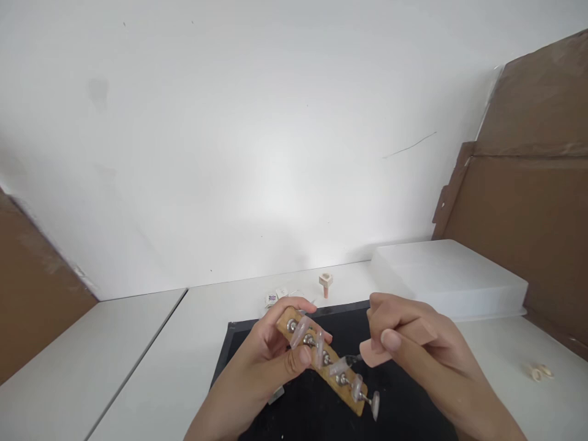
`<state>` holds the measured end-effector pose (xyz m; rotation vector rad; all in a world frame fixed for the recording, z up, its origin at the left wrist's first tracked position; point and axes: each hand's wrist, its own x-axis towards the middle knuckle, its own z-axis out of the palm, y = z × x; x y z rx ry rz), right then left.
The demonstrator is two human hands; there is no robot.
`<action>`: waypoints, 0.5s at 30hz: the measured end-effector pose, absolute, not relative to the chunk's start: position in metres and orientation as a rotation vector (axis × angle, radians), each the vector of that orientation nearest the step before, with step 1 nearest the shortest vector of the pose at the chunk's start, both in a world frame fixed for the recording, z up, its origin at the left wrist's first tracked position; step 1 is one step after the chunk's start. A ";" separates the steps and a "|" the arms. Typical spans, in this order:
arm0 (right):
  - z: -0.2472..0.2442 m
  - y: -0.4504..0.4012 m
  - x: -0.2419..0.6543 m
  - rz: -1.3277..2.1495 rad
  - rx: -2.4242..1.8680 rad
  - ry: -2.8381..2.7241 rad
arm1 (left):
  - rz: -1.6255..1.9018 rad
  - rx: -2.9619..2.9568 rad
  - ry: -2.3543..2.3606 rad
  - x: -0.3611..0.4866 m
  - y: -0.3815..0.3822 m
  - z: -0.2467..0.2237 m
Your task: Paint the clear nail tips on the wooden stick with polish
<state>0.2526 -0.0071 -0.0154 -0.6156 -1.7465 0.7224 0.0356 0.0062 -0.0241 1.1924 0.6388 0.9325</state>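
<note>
My left hand [261,367] grips a wooden strip [353,401] tilted down to the right, with its thumb over the front edge. Along the strip stand several metal posts carrying clear pinkish false nails [301,332]. In my right hand [422,352], closed with fingers and thumb, is a nail polish brush with a flat peach-coloured handle [374,354]. Its dark tip meets, or nearly meets, a false nail [339,366] near the middle of the strip. Whether they touch I cannot tell.
A black mat [312,407] lies under both hands. Behind it are a small pale block-topped object [326,280] and small white packets [271,299]. A white box [450,275] stands at the back right, near small cream pieces [537,372]. Brown panels [528,233] flank the table.
</note>
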 end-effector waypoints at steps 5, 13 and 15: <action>-0.018 -0.007 0.251 0.639 -0.614 -1.722 | 0.950 1.154 0.653 0.032 0.003 -0.021; -0.013 -0.006 0.244 0.592 -0.517 -1.689 | 0.941 1.201 0.618 0.030 0.011 -0.023; -0.013 -0.006 0.244 0.597 -0.509 -1.691 | 0.937 1.202 0.616 0.030 0.011 -0.024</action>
